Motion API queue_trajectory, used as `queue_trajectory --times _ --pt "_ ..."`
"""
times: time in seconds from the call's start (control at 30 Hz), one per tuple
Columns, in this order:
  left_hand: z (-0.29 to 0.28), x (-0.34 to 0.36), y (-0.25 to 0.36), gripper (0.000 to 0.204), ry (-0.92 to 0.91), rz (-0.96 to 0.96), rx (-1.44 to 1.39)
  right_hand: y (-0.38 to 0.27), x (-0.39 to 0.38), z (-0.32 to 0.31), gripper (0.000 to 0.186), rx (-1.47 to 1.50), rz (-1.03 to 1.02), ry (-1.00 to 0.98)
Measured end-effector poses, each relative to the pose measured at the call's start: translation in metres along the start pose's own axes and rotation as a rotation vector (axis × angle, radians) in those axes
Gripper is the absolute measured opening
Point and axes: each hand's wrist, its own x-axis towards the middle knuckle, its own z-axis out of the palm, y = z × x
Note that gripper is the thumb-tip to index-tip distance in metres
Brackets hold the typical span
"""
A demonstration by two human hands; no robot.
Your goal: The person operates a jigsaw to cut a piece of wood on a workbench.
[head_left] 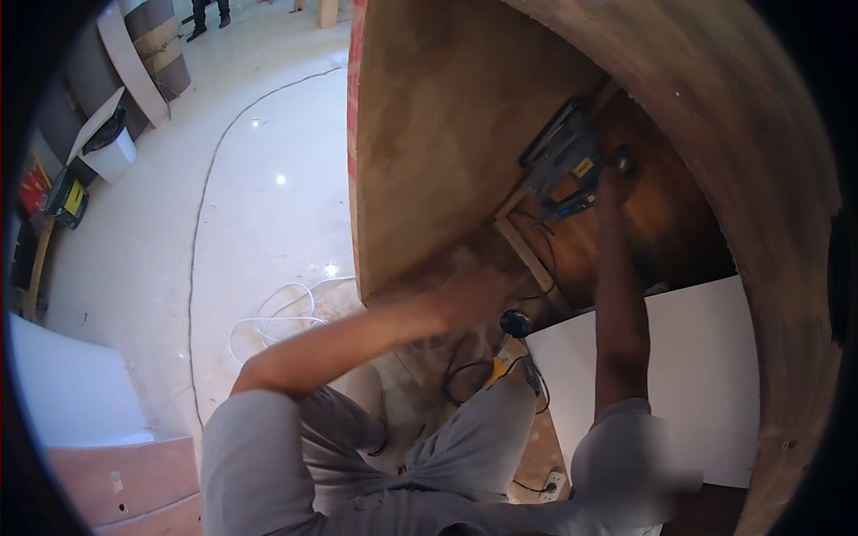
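Note:
My right hand (612, 179) is closed on a dark grey power tool (565, 163) with a yellow label, inside a wooden enclosure, near the inclined plywood panel (447, 134) and a wooden batten (523, 248). My left hand (474, 290) is smeared by motion near the panel's lower part, so its fingers cannot be made out. Below it are a small dark round object (516, 323), a yellow item (500, 366) and black cables. A white board (679, 375) lies to the right under my forearm.
A curved wooden wall (760, 179) arches over the right. On the pale floor (268, 205) are white and dark cables and a power strip (552, 487). Boards, a white bin (112, 156) and a bucket (67, 201) stand at left. Another person's legs (210, 13) show at the far top.

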Motion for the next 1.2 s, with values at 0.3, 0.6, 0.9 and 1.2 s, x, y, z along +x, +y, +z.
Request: queue_trajectory --times 0.3,0.6,0.9,1.2 --pt "-0.002 -0.049 -0.005 0.054 0.548 -0.129 -0.264 -0.084 0.066 0.001 0.059 0.238 -0.07 -0.109" --pt "-0.05 0.111 -0.055 0.058 0.821 0.024 0.354 -0.056 0.045 0.008 0.055 0.19 -0.076 -0.09" --pt "-0.061 0.189 -0.087 0.053 0.641 -0.171 1.12 -0.019 -0.015 0.018 0.05 0.074 -0.052 -0.077" --pt "-0.112 0.193 -0.034 0.044 1.191 0.106 0.657 -0.03 0.0 0.01 0.048 0.053 -0.081 0.059"
